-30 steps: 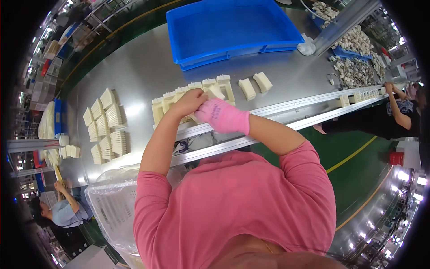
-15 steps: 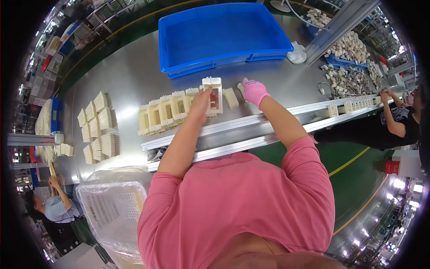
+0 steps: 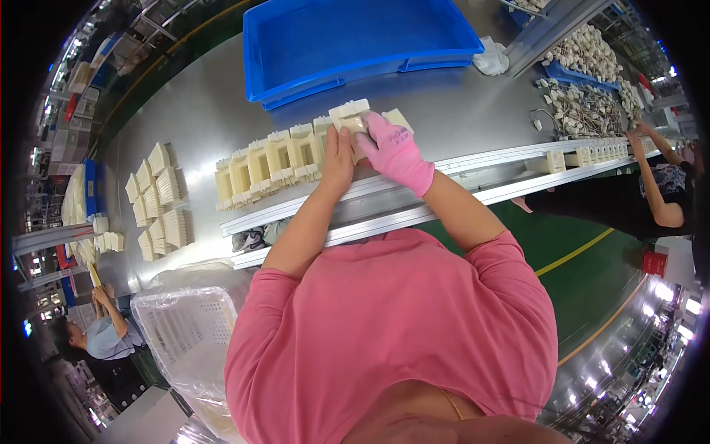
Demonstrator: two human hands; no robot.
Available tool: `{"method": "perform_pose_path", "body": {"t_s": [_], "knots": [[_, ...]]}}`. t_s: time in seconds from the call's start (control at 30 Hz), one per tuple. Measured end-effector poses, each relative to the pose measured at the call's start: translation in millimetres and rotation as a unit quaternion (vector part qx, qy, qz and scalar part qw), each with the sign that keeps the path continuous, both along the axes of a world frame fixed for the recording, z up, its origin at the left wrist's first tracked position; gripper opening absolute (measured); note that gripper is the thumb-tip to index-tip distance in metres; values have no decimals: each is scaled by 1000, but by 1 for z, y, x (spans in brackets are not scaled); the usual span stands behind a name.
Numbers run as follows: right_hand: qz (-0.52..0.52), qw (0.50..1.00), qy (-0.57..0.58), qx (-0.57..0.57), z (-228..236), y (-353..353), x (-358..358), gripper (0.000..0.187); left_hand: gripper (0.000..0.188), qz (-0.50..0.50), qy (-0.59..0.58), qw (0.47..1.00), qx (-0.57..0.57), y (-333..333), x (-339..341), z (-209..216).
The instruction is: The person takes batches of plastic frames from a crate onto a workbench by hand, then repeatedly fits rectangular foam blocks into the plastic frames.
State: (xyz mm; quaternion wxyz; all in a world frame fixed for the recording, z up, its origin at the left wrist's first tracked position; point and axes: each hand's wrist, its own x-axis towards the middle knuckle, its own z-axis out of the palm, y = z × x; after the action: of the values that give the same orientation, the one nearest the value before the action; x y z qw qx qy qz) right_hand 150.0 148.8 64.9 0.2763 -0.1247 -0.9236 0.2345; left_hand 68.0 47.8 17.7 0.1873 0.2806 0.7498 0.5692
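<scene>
Beside the pink-sleeved body, a white perforated plastic basket (image 3: pixel 181 323) is draped in clear, creased film. Beyond it, the table edge is bordered by smooth silvery metal rails (image 3: pixel 451 166). Just past these, a cream rectangular plastic housing (image 3: pixel 347 110) is held between both hands, at the right end of the row. It is gripped by the bare left hand (image 3: pixel 339 159), whose fingers are kept close together. It is touched by the pink-gloved right hand (image 3: pixel 393 150), its fingers bent and thumb spread; how firmly they are closed cannot be told. Dark printed marks are borne by the glove's back. To the left, open-centred cream frames (image 3: pixel 260 165) are lined up on the brushed metal table (image 3: pixel 200 96). Farther off, a smooth blue plastic tray (image 3: pixel 370 65) is set.
</scene>
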Motion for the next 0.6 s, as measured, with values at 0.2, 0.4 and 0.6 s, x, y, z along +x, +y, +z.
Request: {"method": "perform_pose_path", "body": {"t_s": [0.2,0.4,0.6], "knots": [[33,984,62,-161,13,-14,5,41,40,-51,-161,976,138,-6,1,27],[60,991,31,-114,19,-8,7,41,38,-87,-215,963,141,-6,-2,18],[145,903,-50,-401,38,-2,17,43,34,-93,-347,919,161,-6,3,33]]}}
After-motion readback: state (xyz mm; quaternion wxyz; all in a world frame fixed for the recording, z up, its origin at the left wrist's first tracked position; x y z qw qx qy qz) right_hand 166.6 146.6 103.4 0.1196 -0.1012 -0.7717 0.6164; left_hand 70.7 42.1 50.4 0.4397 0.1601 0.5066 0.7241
